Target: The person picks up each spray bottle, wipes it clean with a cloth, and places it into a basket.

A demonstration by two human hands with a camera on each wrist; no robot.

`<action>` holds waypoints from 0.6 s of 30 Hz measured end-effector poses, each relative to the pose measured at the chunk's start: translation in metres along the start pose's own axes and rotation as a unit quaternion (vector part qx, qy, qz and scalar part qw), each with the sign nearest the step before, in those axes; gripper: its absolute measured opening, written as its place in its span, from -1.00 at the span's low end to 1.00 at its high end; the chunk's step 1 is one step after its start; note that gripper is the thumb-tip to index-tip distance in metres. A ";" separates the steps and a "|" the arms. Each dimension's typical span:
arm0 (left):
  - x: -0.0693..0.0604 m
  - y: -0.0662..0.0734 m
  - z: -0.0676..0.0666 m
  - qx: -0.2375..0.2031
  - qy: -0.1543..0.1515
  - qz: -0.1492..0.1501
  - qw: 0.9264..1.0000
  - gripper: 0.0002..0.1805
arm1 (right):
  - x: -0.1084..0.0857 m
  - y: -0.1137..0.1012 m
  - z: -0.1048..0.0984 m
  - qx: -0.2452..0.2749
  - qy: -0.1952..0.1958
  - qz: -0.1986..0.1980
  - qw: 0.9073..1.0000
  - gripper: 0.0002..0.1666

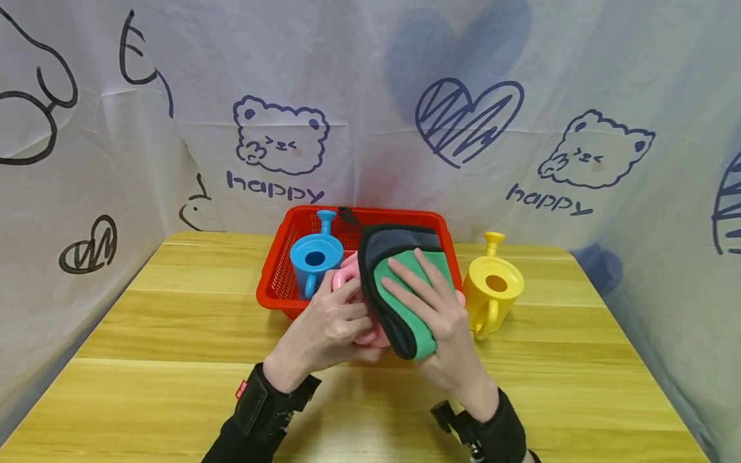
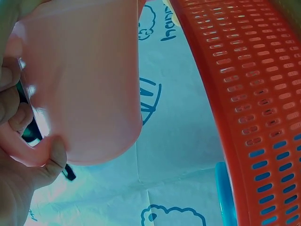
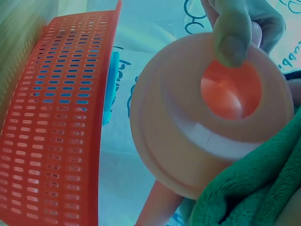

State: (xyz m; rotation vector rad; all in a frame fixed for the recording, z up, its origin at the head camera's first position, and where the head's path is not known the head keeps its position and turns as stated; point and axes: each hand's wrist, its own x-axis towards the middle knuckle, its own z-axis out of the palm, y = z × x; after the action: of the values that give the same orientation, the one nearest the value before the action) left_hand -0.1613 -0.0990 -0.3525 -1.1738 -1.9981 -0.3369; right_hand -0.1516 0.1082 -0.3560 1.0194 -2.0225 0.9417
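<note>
Pink watering can is tilted, held up on the near side of the red basket, apart from it in the left-wrist view. Left grip is curled at the can's handle; right-wrist view shows a thumb over the edge of the hole in its top. Right grip has fingers spread and fairly straight across the green-and-grey cloth; its thumb is hidden, can't tell if it pinches.

Main risk: can twists or drops. Left handle hold looks like the main support, so hard cloth pressure from 3 o'clock could roll the smooth body out of it. Cloth could also slide off, since spread fingers alone may not anchor the folds.

Spout sticks out around 7 o'clock in the right-wrist view; loose cloth could snag it and jerk the can. Swinging toward 12 could knock the basket rim or the blue can at about 10–11. Drifting right could tip the yellow can, on the counter between 2 and 3. Cloth hides much of the can, so missed spots are likely.
</note>
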 end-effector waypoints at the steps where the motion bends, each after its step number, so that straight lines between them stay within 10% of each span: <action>1: 0.000 0.000 0.000 0.001 0.000 0.000 1.000 -0.64 | 0.000 0.001 0.000 0.009 0.005 0.010 1.000 -0.49; 6: 0.000 0.000 0.001 -0.003 0.004 -0.004 1.000 -0.60 | -0.002 0.005 -0.003 0.033 0.013 0.032 0.999 -0.36; 18: -0.002 -0.005 -0.001 0.014 0.021 -0.009 1.000 -0.33 | 0.004 -0.001 -0.001 -0.024 -0.005 -0.095 0.995 -0.43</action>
State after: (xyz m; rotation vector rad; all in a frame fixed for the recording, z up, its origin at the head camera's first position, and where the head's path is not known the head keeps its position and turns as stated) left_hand -0.1642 -0.1039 -0.3526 -1.1224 -1.9713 -0.3389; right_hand -0.1522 0.1073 -0.3514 1.1678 -1.9075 0.7872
